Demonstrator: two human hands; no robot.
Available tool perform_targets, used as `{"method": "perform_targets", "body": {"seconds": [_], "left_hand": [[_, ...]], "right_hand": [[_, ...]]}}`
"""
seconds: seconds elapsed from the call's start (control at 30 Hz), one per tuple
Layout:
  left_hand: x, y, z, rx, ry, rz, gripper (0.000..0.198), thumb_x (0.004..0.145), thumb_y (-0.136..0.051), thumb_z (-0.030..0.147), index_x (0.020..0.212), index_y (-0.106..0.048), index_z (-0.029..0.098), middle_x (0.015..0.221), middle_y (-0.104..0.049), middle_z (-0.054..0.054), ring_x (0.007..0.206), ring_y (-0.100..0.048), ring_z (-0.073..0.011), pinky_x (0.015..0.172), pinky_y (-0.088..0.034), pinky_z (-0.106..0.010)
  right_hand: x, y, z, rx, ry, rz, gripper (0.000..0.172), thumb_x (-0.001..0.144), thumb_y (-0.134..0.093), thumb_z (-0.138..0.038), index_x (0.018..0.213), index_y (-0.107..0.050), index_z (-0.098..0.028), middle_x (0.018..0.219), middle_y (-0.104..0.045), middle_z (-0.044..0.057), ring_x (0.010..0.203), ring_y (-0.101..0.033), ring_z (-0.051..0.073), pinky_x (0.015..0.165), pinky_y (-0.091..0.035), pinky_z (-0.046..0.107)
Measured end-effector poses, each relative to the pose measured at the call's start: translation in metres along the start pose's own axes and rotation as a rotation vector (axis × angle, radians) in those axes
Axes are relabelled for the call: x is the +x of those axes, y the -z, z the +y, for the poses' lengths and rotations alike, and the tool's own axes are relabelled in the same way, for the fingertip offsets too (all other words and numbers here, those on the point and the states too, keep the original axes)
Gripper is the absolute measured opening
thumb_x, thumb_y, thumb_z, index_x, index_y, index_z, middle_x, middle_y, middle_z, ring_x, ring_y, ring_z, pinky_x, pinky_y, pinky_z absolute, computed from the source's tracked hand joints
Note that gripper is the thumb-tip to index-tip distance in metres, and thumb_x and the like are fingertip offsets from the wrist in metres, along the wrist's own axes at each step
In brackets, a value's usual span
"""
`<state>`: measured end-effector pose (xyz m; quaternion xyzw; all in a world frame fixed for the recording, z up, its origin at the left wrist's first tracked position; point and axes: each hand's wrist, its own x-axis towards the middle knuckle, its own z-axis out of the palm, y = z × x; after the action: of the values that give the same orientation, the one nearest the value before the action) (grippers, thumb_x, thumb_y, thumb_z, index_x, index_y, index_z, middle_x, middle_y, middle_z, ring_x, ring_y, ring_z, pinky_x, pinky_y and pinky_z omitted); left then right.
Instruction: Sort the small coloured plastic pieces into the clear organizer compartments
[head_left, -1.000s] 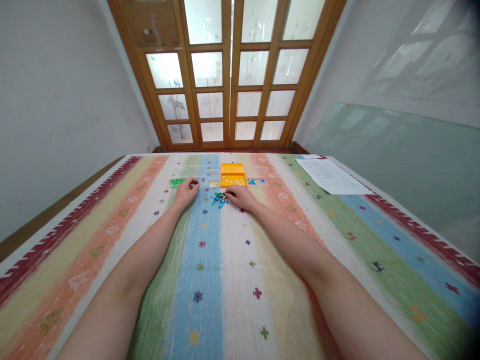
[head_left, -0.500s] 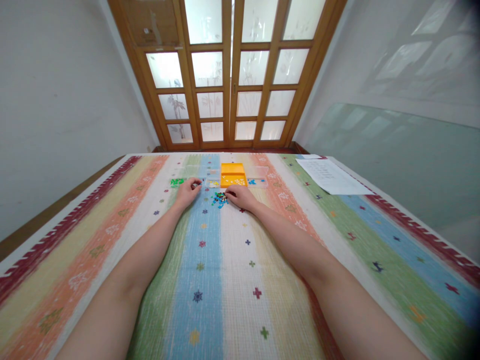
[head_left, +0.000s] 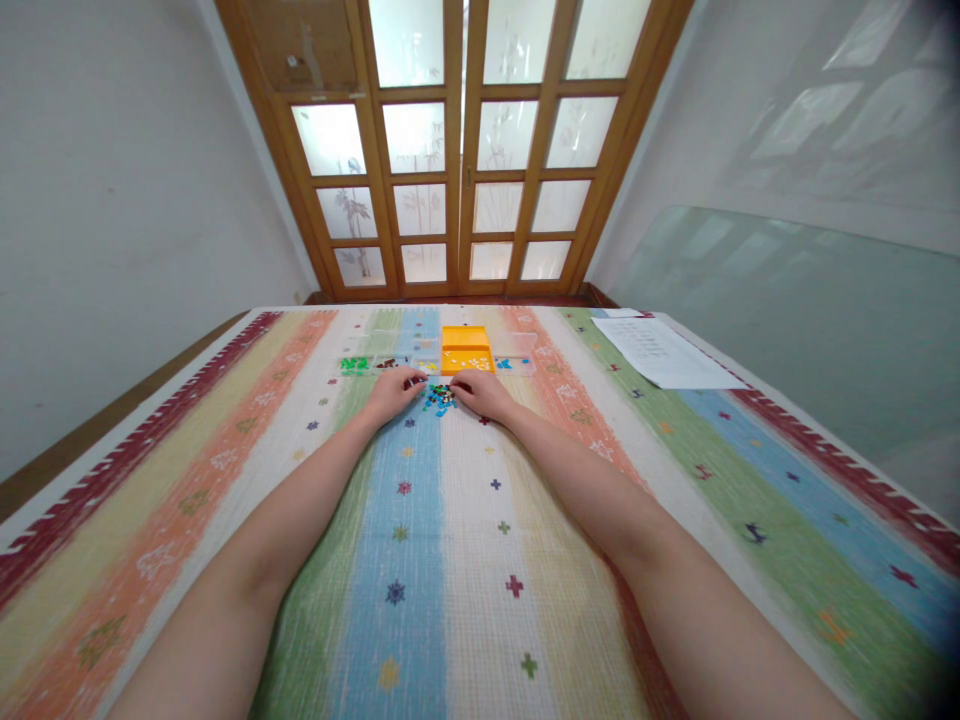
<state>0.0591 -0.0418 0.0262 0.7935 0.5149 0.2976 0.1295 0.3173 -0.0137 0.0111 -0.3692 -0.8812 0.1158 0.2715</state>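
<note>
A small heap of mixed blue, green and dark pieces (head_left: 439, 400) lies on the tablecloth between my hands. My left hand (head_left: 397, 391) is at the heap's left side, its thumb and fingertips drawn together; anything between them is too small to make out. At the heap's right edge my right hand (head_left: 482, 393) has its fingers closed, and what they pinch is hidden. Just beyond are small open boxes: green pieces (head_left: 354, 364) at the left, dark brown pieces (head_left: 390, 363) beside them, yellow pieces (head_left: 427, 367), an orange box (head_left: 466, 337) with white pieces, and blue pieces (head_left: 504, 364) in a clear box.
A striped tablecloth (head_left: 397, 540) covers the table. White paper sheets (head_left: 664, 352) lie at the far right. Past the table's far edge stand wooden doors with glass panes (head_left: 462, 150), and a glass sheet (head_left: 795, 330) leans along the right wall.
My left hand has moved right and slightly nearer, from the small boxes to the heap, uncovering the dark brown pieces. My right hand has stayed at the heap.
</note>
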Motion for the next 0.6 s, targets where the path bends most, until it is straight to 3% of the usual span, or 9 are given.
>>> {"method": "perform_targets", "body": {"seconds": [0.37, 0.5, 0.6], "left_hand": [[-0.003, -0.009, 0.018, -0.034, -0.099, -0.111, 0.028, 0.096, -0.061, 0.034, 0.117, -0.077, 0.025, 0.107, -0.078, -0.004, 0.086, -0.068, -0.0193, 0.085, -0.051, -0.032], [-0.001, -0.007, 0.013, 0.017, -0.07, -0.059, 0.028, 0.097, -0.059, 0.032, 0.117, -0.076, 0.024, 0.113, -0.077, -0.006, 0.093, -0.067, -0.0209, 0.09, -0.05, -0.034], [0.0, -0.003, 0.003, 0.077, -0.043, -0.031, 0.025, 0.094, -0.06, 0.029, 0.111, -0.077, 0.023, 0.105, -0.075, -0.006, 0.088, -0.065, -0.0203, 0.087, -0.05, -0.033]], "right_hand": [[0.0, 0.0, 0.001, 0.017, 0.0, -0.007, 0.017, 0.1, -0.06, -0.026, 0.097, -0.075, -0.021, 0.098, -0.075, 0.006, 0.092, -0.064, 0.02, 0.081, -0.042, 0.028], [0.0, 0.0, 0.001, 0.013, 0.014, 0.004, 0.017, 0.101, -0.06, -0.027, 0.096, -0.075, -0.021, 0.097, -0.074, 0.006, 0.092, -0.064, 0.019, 0.08, -0.042, 0.028], [0.0, -0.001, 0.001, 0.003, 0.013, 0.008, 0.017, 0.101, -0.06, -0.027, 0.097, -0.075, -0.021, 0.098, -0.075, 0.006, 0.092, -0.064, 0.019, 0.08, -0.041, 0.028]]}}
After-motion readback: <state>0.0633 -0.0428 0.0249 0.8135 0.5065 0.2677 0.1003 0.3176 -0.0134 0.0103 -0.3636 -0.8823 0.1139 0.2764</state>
